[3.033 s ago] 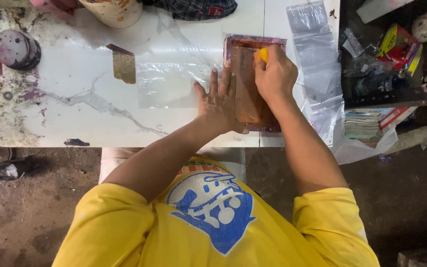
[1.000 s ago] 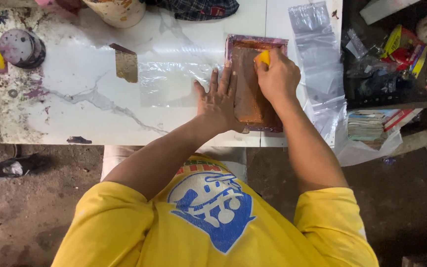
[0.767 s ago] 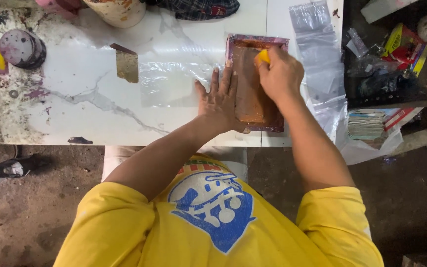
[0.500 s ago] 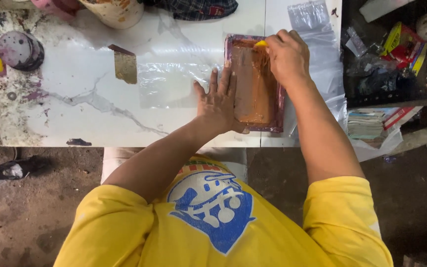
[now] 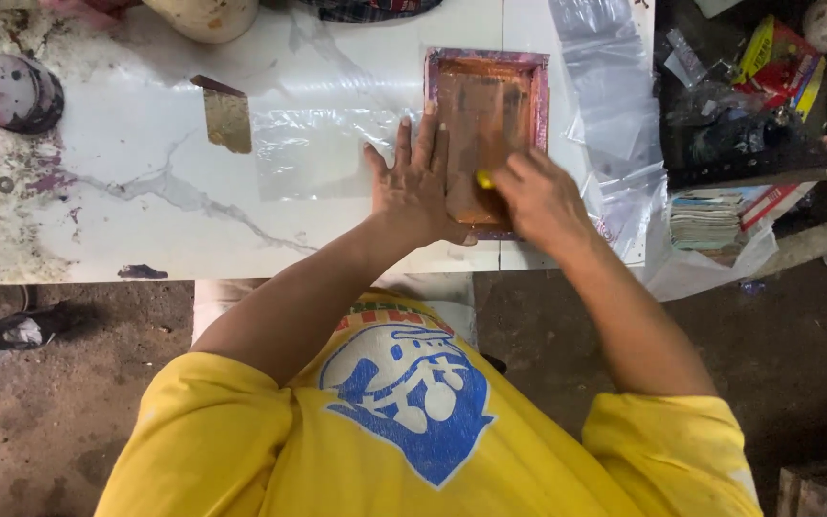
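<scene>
We see a white marble-veined tabletop (image 5: 145, 220) with grey streaks and purple stains at its left end. The rectangular printing frame (image 5: 486, 134) has a purple-pink border and an orange-brown mesh. The small squeegee piece (image 5: 483, 179) is yellow. The clear plastic sheet (image 5: 323, 153) is see-through with glare. The flat card scrap (image 5: 229, 120) is tan-brown. The round lidded tin (image 5: 16, 93) is dull purple-grey. The short-sleeved shirt (image 5: 404, 431) is yellow with a blue-and-white print.
</scene>
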